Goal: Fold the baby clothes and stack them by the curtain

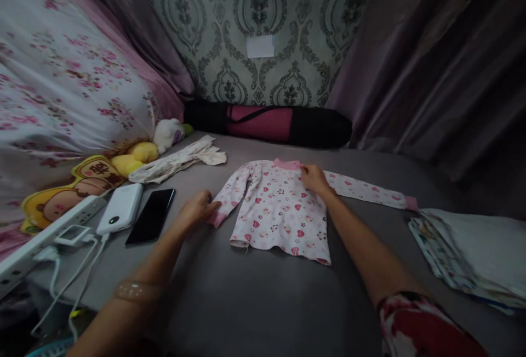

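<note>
A small white long-sleeved shirt with red hearts, pink collar and pink cuffs lies spread on the grey surface, its hem toward me. The fingers of my left hand are closed on the sleeve at the left, just above its pink cuff. At the collar's right side, near the shoulder, my right hand pinches the fabric, its fingertips partly hidden. Beyond that hand, the other sleeve stretches out straight to the right. The left sleeve slants down beside the body of the shirt.
Left of the shirt lie a black phone, a white power bank, a power strip with cables, and a pale crumpled garment. Plush toys sit behind. Folded cloth lies at right; a black-and-red long bag lies along the wall.
</note>
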`<act>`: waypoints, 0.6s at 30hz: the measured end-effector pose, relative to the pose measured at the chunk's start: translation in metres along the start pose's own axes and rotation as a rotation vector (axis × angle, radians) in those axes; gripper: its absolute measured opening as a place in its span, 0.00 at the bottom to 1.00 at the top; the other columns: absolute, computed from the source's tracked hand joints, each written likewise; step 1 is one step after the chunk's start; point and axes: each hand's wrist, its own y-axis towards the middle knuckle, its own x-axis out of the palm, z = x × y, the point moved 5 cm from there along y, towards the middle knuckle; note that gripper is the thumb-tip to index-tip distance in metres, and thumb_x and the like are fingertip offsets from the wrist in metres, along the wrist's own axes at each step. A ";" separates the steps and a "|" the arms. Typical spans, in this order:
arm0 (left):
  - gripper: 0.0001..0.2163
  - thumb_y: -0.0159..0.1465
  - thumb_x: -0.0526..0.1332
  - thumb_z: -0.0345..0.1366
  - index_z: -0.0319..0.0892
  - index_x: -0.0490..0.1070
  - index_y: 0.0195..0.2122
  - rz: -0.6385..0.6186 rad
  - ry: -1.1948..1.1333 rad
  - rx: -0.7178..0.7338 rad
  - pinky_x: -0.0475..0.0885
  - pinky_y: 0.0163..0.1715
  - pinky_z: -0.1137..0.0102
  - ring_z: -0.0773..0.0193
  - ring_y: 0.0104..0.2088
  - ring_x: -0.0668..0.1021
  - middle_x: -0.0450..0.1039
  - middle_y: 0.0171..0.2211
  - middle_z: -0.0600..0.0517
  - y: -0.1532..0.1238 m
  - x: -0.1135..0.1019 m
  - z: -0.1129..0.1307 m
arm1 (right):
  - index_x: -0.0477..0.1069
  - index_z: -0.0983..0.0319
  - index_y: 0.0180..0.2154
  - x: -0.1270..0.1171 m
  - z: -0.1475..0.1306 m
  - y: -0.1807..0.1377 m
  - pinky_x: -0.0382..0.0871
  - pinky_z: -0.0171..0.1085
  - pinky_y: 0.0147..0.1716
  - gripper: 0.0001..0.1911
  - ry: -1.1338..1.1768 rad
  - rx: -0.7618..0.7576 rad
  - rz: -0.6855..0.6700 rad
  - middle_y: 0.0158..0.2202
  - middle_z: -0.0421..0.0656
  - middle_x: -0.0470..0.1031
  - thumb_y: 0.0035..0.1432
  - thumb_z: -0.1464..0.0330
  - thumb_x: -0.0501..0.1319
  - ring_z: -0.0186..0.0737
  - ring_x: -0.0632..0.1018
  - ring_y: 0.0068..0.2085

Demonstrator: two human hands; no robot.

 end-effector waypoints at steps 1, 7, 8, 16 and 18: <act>0.15 0.57 0.60 0.48 0.43 0.69 0.38 -0.031 0.001 -0.039 0.66 0.29 0.71 0.58 0.35 0.77 0.77 0.36 0.47 -0.003 0.000 0.003 | 0.76 0.62 0.48 0.011 -0.022 0.004 0.65 0.35 0.51 0.18 0.062 -0.061 -0.021 0.49 0.47 0.78 0.64 0.71 0.50 0.43 0.76 0.52; 0.15 0.53 0.63 0.48 0.43 0.68 0.33 -0.167 -0.177 -0.121 0.62 0.24 0.71 0.61 0.30 0.75 0.73 0.27 0.53 -0.008 -0.001 0.011 | 0.76 0.62 0.49 0.059 -0.106 0.024 0.65 0.34 0.54 0.20 0.319 -0.229 -0.081 0.50 0.44 0.78 0.62 0.74 0.50 0.38 0.76 0.51; 0.15 0.52 0.63 0.49 0.43 0.68 0.31 -0.195 -0.235 -0.105 0.61 0.24 0.72 0.62 0.28 0.74 0.71 0.25 0.54 -0.006 -0.003 0.009 | 0.76 0.61 0.50 0.063 -0.113 0.027 0.65 0.34 0.54 0.21 0.327 -0.240 -0.087 0.50 0.43 0.78 0.62 0.74 0.50 0.39 0.76 0.51; 0.19 0.43 0.70 0.48 0.42 0.66 0.27 -0.088 -0.779 -0.060 0.61 0.21 0.74 0.69 0.21 0.67 0.65 0.21 0.57 0.048 -0.077 -0.028 | 0.74 0.62 0.50 0.089 -0.132 0.042 0.62 0.32 0.54 0.20 0.295 -0.245 -0.130 0.53 0.43 0.76 0.65 0.73 0.48 0.37 0.73 0.54; 0.19 0.41 0.71 0.45 0.41 0.66 0.28 -0.060 -0.849 -0.054 0.61 0.20 0.75 0.71 0.20 0.66 0.65 0.20 0.57 0.066 -0.090 -0.038 | 0.74 0.62 0.49 0.094 -0.134 0.041 0.61 0.35 0.55 0.20 0.275 -0.233 -0.126 0.53 0.44 0.75 0.67 0.71 0.46 0.38 0.73 0.54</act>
